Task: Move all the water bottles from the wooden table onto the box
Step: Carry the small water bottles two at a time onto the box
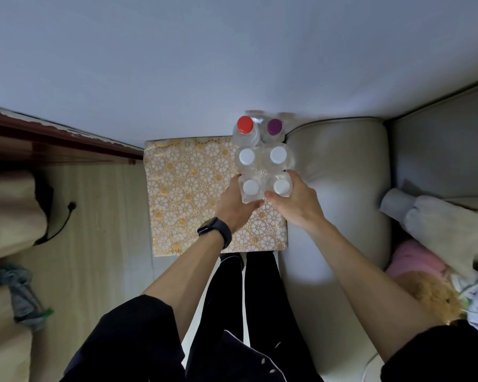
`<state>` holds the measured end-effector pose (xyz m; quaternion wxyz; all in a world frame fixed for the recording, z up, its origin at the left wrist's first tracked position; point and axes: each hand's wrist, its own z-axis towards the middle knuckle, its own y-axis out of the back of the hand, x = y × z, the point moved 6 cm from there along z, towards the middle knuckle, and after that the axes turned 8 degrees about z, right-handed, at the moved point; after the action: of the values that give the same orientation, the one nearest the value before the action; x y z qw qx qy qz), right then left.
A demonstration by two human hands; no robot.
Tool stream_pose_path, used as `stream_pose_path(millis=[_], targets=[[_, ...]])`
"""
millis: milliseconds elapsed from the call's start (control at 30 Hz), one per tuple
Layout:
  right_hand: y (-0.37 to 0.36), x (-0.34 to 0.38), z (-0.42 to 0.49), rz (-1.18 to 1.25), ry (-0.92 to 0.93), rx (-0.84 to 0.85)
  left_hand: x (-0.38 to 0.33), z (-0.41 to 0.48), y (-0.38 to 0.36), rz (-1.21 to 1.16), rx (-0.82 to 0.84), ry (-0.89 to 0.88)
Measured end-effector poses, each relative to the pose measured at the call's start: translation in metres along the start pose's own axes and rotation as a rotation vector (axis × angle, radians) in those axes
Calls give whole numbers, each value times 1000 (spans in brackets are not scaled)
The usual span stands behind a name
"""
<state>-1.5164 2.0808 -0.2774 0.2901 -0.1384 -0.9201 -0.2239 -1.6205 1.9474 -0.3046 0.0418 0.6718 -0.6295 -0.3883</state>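
Observation:
A box [188, 194] wrapped in gold-and-white flower paper stands on the floor below me. Several clear water bottles stand upright along its right side. At the back are a red-capped bottle [245, 125] and a purple-capped bottle [274, 126]; in front of them stand two white-capped ones [246, 156] [278, 154]. My left hand [236, 205] grips the nearest left white-capped bottle [250, 186]. My right hand [295, 201] grips the nearest right white-capped bottle [282, 186]. Both bottles' lower parts are hidden by my fingers.
A beige sofa arm [340, 172] presses against the box's right side. A dark wooden table edge [55, 139] runs at the upper left, with a light wood floor [100, 216] below it. Clothes and a pink item [414, 257] lie on the sofa at right.

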Motion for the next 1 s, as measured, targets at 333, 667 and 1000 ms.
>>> stream_pose_path(millis=[333,667,1000], targets=[[-2,0,-5,19,6,32,4,3,7,0,41,-18],[-10,-11,-11,73,22,-43,3,-1,9,56,2,-18],[-7,-11,-16,-42,24,-110,4,-4,1,-43,-118,-37]])
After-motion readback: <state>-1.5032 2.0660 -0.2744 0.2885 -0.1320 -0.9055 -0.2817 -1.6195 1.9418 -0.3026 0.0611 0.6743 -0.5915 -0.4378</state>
